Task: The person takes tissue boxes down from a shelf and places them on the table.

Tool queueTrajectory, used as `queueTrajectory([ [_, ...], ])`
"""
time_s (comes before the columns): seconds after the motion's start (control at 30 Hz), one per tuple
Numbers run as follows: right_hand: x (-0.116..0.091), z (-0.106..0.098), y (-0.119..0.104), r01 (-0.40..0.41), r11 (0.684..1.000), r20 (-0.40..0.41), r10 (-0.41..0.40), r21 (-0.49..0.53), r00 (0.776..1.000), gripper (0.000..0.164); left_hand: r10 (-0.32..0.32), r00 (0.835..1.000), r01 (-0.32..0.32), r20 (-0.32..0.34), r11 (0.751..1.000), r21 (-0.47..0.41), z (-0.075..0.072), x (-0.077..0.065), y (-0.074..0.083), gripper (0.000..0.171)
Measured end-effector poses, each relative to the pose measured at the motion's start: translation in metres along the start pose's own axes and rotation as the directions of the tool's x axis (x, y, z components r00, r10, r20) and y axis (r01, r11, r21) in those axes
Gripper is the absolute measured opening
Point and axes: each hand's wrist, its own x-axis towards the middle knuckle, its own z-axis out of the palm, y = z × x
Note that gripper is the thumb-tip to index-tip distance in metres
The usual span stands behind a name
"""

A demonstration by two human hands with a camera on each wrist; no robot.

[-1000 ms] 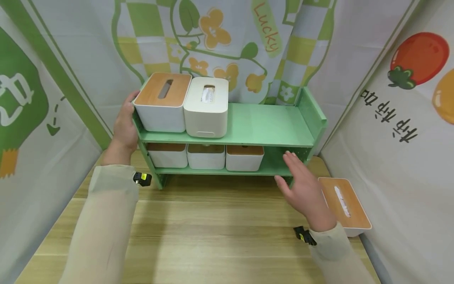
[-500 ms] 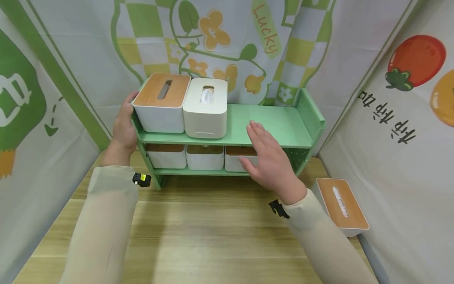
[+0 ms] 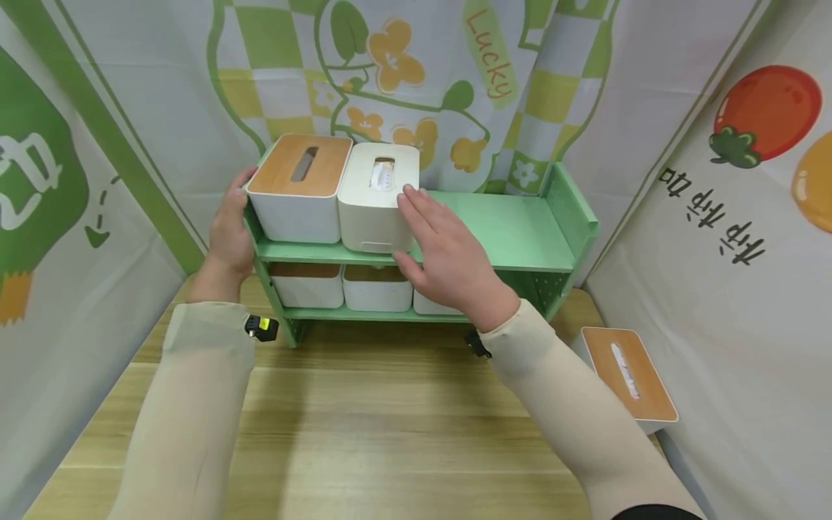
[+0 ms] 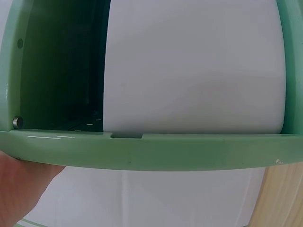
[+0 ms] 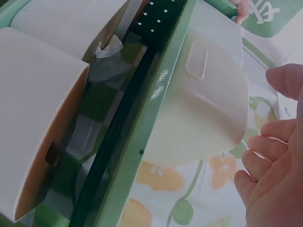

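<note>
A green two-tier shelf [image 3: 507, 224] stands at the back of the table. My left hand [image 3: 229, 235] holds its left end panel from outside; in the left wrist view part of this hand [image 4: 23, 189] shows under the green rim. On the top tier sit a wood-lidded tissue box [image 3: 295, 209] and, right beside it, a cream tissue box [image 3: 373, 220]. My right hand [image 3: 448, 253] has its fingers extended at the cream box's right side, overlapping it in the head view. The right wrist view shows the hand [image 5: 274, 175] with nothing in it, next to the cream tissue box [image 5: 213, 104].
On the lower tier, a row of white tissue boxes [image 3: 377, 291] fills the left part, the third partly hidden by my right wrist. Another wood-lidded tissue box [image 3: 633, 375] stands on the wooden table [image 3: 364, 426] at the right. Printed curtains [image 3: 481, 130] hang close behind and beside.
My right hand has moved left from the shelf's right end, across its front, up to the cream tissue box. My left hand stays on the end panel. The boxes have not moved.
</note>
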Motion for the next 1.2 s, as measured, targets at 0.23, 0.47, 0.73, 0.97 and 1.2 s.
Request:
queueTrajectory([
  [0.23,0.016,0.0,0.002,-0.088,0.995,0.141,0.093,-0.041,0.986,0.059,0.014,1.0,-0.014,0.001,1.0,-0.022,0.002,0.0,0.002,0.057],
  [0.47,0.017,-0.002,0.007,-0.104,0.994,0.108,0.108,-0.037,0.988,0.048,0.006,1.0,-0.006,-0.003,1.0,-0.02,0.003,0.0,0.002,0.057],
  [0.73,0.015,-0.003,0.002,-0.091,0.995,0.033,0.093,-0.047,0.995,0.049,0.005,1.0,-0.005,0.01,0.999,-0.036,0.001,0.0,0.003,0.057],
  [0.97,0.024,0.006,0.0,-0.065,0.996,0.032,0.067,-0.064,0.997,0.049,-0.016,1.0,0.016,0.008,1.0,-0.025,-0.001,-0.001,0.002,0.058],
  [1.2,0.017,0.0,-0.004,-0.129,0.99,-0.005,0.129,-0.058,0.992,0.041,-0.015,1.0,0.015,-0.002,1.0,-0.018,0.001,-0.002,0.002,0.058],
])
